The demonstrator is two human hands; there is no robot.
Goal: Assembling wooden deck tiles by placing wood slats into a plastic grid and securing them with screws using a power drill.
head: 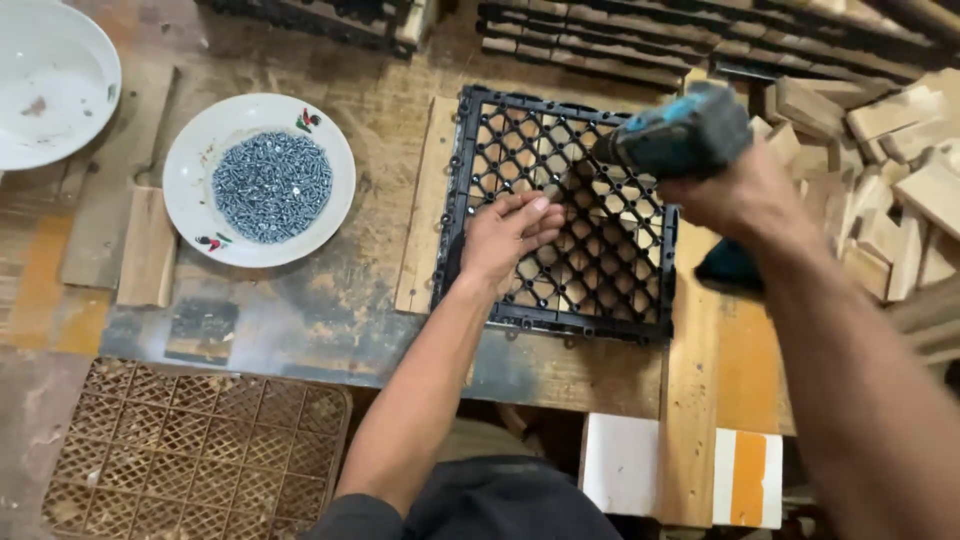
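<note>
A black plastic lattice tile (620,290) lies flat on wooden slats (420,200) on the workbench. My left hand (505,238) rests on the lattice's left half, fingers closed around something small that I cannot make out. My right hand (745,195) grips a blue and black cordless drill (680,135), held over the lattice's upper right part with its nose pointing left and down. The drill's tip is blurred.
A white plate heaped with small silver screws (272,185) sits left of the tile. An empty white bowl (45,80) is at the far left. Wood blocks (880,170) pile up on the right, stacked black tiles (700,40) behind, a brown lattice crate (190,450) below left.
</note>
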